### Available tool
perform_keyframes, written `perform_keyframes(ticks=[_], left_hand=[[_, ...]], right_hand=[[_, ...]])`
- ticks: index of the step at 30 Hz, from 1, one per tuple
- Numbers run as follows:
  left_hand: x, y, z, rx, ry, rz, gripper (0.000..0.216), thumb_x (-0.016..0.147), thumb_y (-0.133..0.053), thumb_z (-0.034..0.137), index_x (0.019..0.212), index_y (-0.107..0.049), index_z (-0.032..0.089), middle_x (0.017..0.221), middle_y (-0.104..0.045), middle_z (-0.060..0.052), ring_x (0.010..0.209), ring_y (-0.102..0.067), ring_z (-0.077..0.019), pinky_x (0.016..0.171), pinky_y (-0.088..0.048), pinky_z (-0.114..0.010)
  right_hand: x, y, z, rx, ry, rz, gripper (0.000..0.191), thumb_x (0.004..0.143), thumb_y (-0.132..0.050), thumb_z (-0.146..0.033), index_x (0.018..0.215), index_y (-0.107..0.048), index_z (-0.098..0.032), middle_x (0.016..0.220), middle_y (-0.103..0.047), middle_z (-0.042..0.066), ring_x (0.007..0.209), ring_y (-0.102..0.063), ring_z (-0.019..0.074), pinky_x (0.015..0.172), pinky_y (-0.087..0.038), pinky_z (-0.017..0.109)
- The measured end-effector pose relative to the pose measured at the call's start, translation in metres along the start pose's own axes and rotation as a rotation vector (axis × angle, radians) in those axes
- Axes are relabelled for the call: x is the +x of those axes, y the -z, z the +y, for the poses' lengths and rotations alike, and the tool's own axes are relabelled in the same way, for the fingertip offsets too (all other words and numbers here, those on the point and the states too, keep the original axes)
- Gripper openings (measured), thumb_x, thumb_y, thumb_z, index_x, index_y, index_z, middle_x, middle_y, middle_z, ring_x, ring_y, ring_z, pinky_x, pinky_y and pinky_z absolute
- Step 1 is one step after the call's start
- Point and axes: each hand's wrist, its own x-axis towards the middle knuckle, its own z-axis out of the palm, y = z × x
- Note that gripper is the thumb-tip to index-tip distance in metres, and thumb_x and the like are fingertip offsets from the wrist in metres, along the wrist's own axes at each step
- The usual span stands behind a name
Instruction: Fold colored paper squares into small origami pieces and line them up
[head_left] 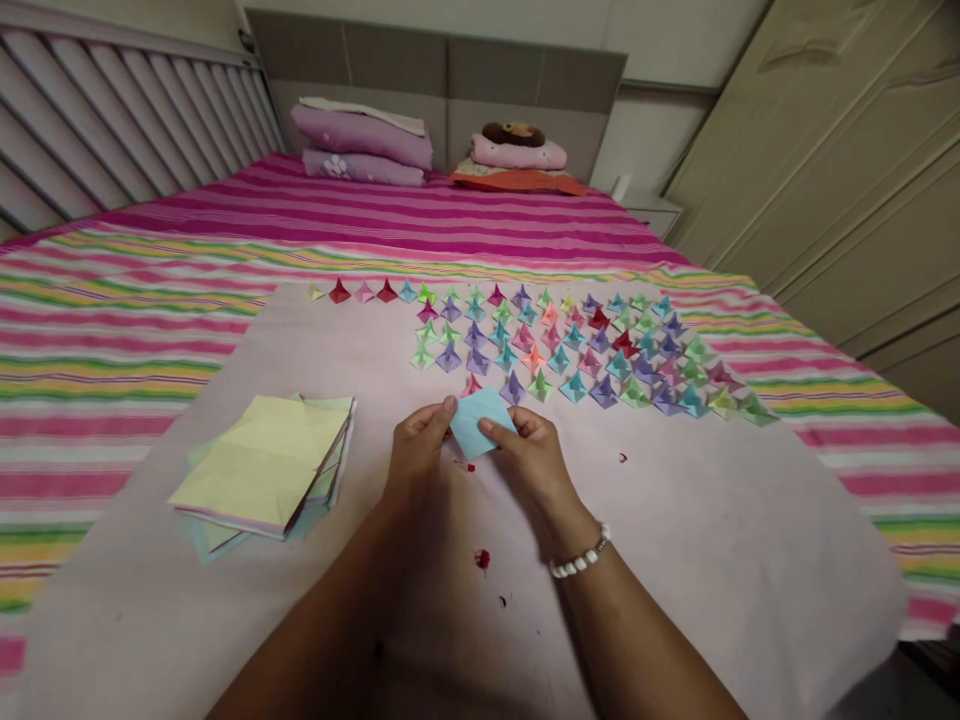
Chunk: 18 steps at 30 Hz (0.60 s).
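Observation:
A small light-blue folded paper square (480,420) is held up between my two hands, tilted with one corner pointing down. My left hand (421,440) pinches its left corner between thumb and fingers. On its right side, my right hand (534,450) grips it with the thumb lying across the front face; the fingers behind are partly hidden. Just beyond the hands, several rows of small folded paper shapes (574,387) in many colours stand on a pale sheet (675,560). To the left of my left hand lies a stack of square paper (262,455), pale yellow on top.
Small dark-red scraps (482,559) lie on the sheet near my forearms. A striped bedspread (112,400) surrounds the sheet. Folded purple bedding (364,145) and a pink folded pile (517,152) sit by the headboard (397,70). A slatted rail (135,110) runs along the left, wardrobe doors (847,170) along the right.

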Motion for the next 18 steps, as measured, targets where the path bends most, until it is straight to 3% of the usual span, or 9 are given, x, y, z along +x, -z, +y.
perform_keyframes(ticks=[3, 7, 14, 18], left_hand=[[-0.0011, -0.0012, 0.0014, 0.035, -0.01, -0.025, 0.035, 0.073, -0.071, 0.049, 0.065, -0.065, 0.016, 0.06, -0.058, 0.002, 0.061, -0.052, -0.0117, 0.065, -0.044, -0.024], [-0.0033, -0.0032, 0.0024, 0.142, 0.062, -0.149, 0.032, 0.062, -0.08, 0.044, 0.073, -0.069, 0.016, 0.066, -0.063, 0.0, 0.063, -0.055, -0.0127, 0.065, -0.043, -0.024], [-0.0022, -0.0008, 0.0024, 0.214, 0.001, -0.004, 0.038, 0.068, -0.073, 0.052, 0.061, -0.065, 0.015, 0.053, -0.048, 0.004, 0.052, -0.04, -0.0083, 0.051, -0.031, -0.021], [0.0, 0.0014, -0.0022, 0.185, -0.007, -0.025, 0.037, 0.07, -0.073, 0.051, 0.064, -0.067, 0.015, 0.055, -0.049, 0.003, 0.055, -0.042, -0.0087, 0.054, -0.033, -0.021]], right_hand=[[-0.0002, 0.0014, -0.0036, 0.006, 0.002, 0.055, 0.027, 0.062, -0.079, -0.037, 0.06, -0.061, -0.017, 0.056, -0.056, -0.003, 0.054, -0.044, 0.011, 0.055, -0.035, 0.025], [0.0001, 0.0027, -0.0092, 0.052, 0.026, 0.101, 0.027, 0.06, -0.08, -0.036, 0.058, -0.06, -0.017, 0.053, -0.054, -0.004, 0.052, -0.041, 0.0102, 0.053, -0.034, 0.025], [0.0006, 0.0015, -0.0072, 0.019, 0.004, 0.105, 0.033, 0.063, -0.078, -0.043, 0.055, -0.057, -0.018, 0.05, -0.053, -0.003, 0.051, -0.043, 0.0105, 0.052, -0.035, 0.025], [0.001, 0.0031, -0.0072, 0.027, 0.023, 0.127, 0.031, 0.064, -0.078, -0.041, 0.057, -0.059, -0.018, 0.051, -0.054, -0.003, 0.052, -0.043, 0.0103, 0.053, -0.035, 0.025]])
